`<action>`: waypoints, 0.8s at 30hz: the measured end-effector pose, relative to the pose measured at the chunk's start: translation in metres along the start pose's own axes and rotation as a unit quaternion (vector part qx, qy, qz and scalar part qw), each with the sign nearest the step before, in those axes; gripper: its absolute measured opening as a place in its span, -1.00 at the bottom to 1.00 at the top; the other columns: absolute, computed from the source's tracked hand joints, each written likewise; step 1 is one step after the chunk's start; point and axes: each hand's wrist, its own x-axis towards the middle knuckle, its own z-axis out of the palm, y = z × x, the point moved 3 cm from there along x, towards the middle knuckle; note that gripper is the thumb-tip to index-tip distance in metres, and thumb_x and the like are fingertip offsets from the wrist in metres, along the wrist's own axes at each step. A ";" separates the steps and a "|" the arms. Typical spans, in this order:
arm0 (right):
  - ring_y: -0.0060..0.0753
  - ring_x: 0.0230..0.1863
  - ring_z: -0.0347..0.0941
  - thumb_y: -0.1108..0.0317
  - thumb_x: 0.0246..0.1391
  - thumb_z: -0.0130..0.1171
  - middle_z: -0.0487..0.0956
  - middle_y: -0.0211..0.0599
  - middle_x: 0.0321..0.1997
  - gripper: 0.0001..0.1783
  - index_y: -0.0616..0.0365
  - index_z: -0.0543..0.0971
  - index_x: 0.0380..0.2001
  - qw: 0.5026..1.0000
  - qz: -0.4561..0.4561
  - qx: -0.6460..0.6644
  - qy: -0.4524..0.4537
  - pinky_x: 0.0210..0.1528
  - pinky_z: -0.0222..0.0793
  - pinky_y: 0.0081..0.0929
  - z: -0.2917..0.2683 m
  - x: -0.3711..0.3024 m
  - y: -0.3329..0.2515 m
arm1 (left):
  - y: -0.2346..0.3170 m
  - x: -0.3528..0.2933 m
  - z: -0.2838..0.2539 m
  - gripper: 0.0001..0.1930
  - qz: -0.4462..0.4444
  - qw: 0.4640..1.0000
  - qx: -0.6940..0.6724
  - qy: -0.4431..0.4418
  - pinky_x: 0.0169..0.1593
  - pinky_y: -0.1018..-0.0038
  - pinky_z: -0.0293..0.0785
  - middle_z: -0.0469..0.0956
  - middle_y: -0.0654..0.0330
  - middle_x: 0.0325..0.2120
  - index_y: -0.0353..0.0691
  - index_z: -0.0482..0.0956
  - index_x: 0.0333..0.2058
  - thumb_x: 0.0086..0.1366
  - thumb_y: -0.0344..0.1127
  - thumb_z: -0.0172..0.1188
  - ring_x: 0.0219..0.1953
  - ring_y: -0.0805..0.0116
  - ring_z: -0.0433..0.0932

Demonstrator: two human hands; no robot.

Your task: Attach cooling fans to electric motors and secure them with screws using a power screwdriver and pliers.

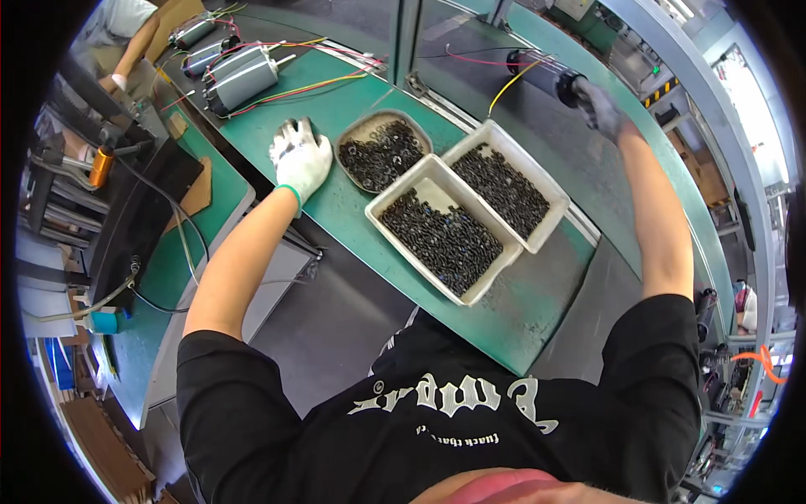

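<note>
The long green-topped bench (353,202) carries two white rectangular plastic trays (443,227) of small dark screws at its near edge, and an oval brown dish (382,151) of dark washers just beside them. Grey cylindrical motors (239,77) with coloured wires sit toward the far-left corner. The left hand (300,158) (white glove) rests flat on the bench beside the dish, fingers together. The right hand (598,107) is clamped on a black cylindrical motor (546,74) over the far edge.
</note>
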 end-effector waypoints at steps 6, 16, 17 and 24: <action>-0.75 -0.72 0.07 0.16 0.11 0.05 0.21 -0.67 -0.69 -0.73 0.03 0.41 -0.59 0.979 -0.027 -0.199 0.039 -0.67 -0.04 -0.61 -0.031 -0.176 0.058 | -0.006 0.009 0.012 -0.47 0.011 0.998 0.054 -0.021 0.16 -0.02 0.25 0.28 -0.14 0.16 -0.17 0.31 0.18 0.31 -0.04 -0.10 0.14 -0.19 0.29; -0.78 -0.66 0.04 0.26 0.15 0.03 0.20 -0.68 -0.68 -0.69 0.04 0.35 -0.65 0.973 0.045 -0.063 0.219 -0.62 -0.09 -0.62 0.024 -0.378 0.171 | 0.045 0.007 -0.054 -0.49 0.112 0.964 -0.233 0.059 0.02 0.26 0.47 0.61 -0.11 -0.18 -0.34 0.55 -0.06 0.12 -0.05 0.19 -0.08 -0.03 0.58; -0.80 -0.67 0.04 0.28 0.16 0.02 0.21 -0.68 -0.68 -0.69 0.03 0.34 -0.66 0.969 0.084 -0.048 0.227 -0.63 -0.10 -0.63 0.033 -0.390 0.179 | 0.088 -0.016 -0.084 -0.49 0.163 0.947 -0.277 0.007 0.00 0.27 0.49 0.60 -0.12 -0.18 -0.34 0.55 -0.06 0.12 -0.06 0.21 -0.10 -0.04 0.59; -0.84 -0.66 0.08 0.32 0.20 0.04 0.24 -0.70 -0.63 -0.83 0.10 0.50 -0.46 0.969 0.147 0.073 0.183 -0.62 -0.03 -0.71 0.057 -0.430 0.178 | 0.265 -0.051 -0.076 -0.63 0.326 0.931 -0.089 -0.137 -0.01 0.21 0.48 0.60 -0.11 -0.20 -0.23 0.57 -0.10 0.18 -0.14 0.19 -0.11 -0.07 0.58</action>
